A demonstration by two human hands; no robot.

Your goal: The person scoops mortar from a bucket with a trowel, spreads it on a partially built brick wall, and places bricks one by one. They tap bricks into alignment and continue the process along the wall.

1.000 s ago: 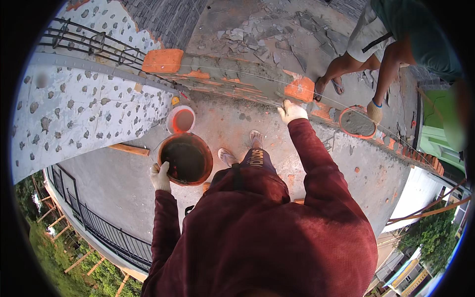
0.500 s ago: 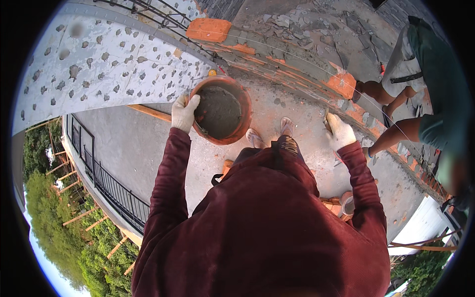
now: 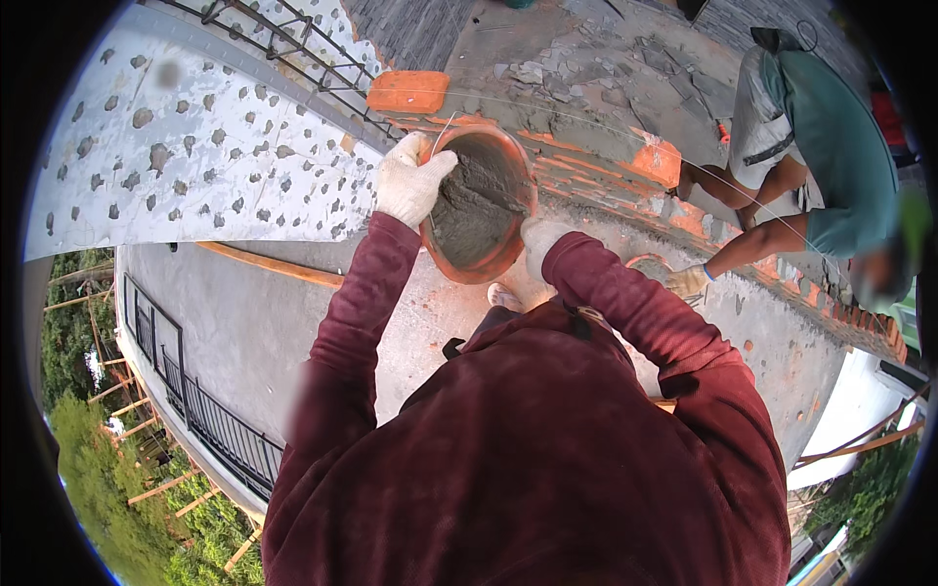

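Note:
An orange bucket [image 3: 531, 195] of wet grey mortar [image 3: 479, 200] is between my hands, over the floor beside a low brick wall [image 3: 586, 161]. My left hand [image 3: 412, 184], in a white knitted glove, is closed on its left rim, beside the thin wire handle [image 3: 442, 135]. My right hand [image 3: 543, 242], gloved too, is closed against the bucket's lower right side. Its fingers are partly hidden there. The mortar lies uneven, heaped toward the far side.
A co-worker in green [image 3: 826, 127] bends over the wall, a gloved hand [image 3: 690, 281] low on my side. A taut string runs along the wall, past orange bricks [image 3: 407, 91] [image 3: 657, 158]. Steel rebar [image 3: 322, 59], a pitted white panel [image 3: 225, 146] and a wooden strip [image 3: 274, 264] are left.
The bucket has moved right and toward the wall with my left hand. My right hand has come in from the right to the bucket. The co-worker's arm now reaches down over the wall.

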